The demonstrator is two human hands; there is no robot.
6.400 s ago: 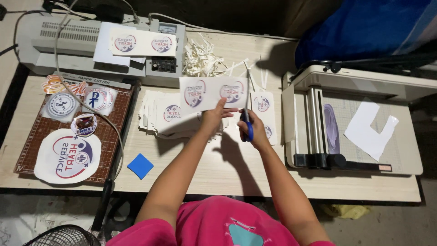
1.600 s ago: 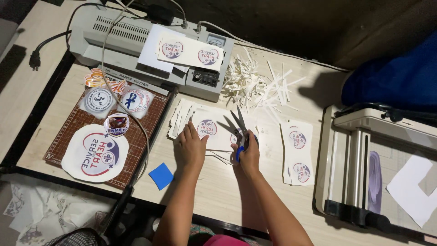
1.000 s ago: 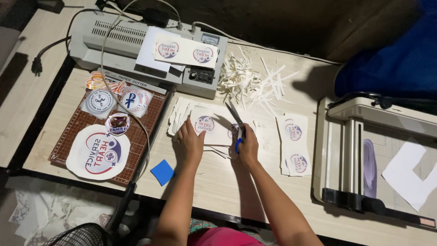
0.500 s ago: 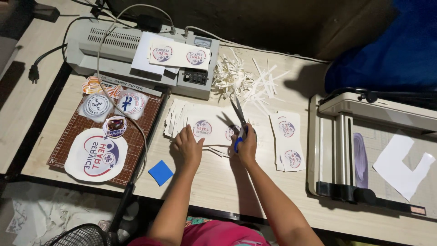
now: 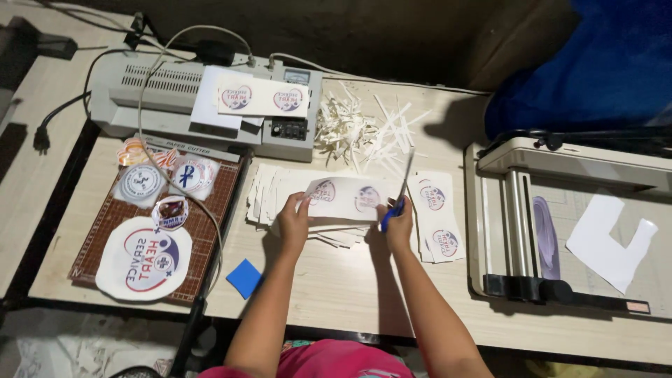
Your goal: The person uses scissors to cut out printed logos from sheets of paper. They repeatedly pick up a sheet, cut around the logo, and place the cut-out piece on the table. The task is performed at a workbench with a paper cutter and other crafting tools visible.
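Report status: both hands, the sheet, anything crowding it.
Left hand pinching sheet edge. Right hand gripping scissors, blades up at sheet's right end. Stack underneath; offcuts behind.

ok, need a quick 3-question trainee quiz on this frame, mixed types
1. True or false: the right hand holds blue-handled scissors.
2. What does the left hand hold? A) the printed sheet B) the blue square C) the power cord
3. Fill in: the heap of white paper strips lies just right of the grey ____.

Key: 1 true; 2 A; 3 laminator.
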